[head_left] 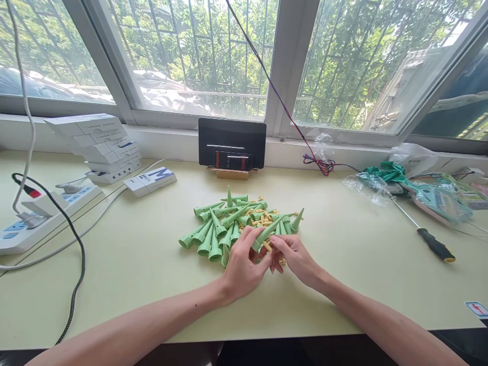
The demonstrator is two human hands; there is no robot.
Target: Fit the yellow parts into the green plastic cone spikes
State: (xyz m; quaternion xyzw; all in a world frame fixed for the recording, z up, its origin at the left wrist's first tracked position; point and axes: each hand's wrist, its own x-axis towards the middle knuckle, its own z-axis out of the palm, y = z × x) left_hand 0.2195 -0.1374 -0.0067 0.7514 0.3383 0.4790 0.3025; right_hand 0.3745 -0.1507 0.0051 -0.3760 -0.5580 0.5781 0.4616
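Note:
My left hand (246, 264) is closed around a green plastic spike (263, 237), a hollow cone whose tip points up and right. Close against its wide end, my right hand (295, 255) pinches a small yellow peg (267, 246) between thumb and fingers. Whether the peg touches the spike I cannot tell. Just beyond my hands lies a heap of similar green spikes (215, 226), most on their sides and a few upright. Small yellow pegs (263, 218) are scattered among them, partly hidden by the spikes and my fingers.
A dark tablet (232, 133) and a phone (233, 161) stand at the back. Left are stacked white boxes (109, 147), a power strip (76, 201) and cables. A screwdriver (434, 244) and plastic-wrapped items (438, 198) lie right. The table's front edge (267, 337) is near.

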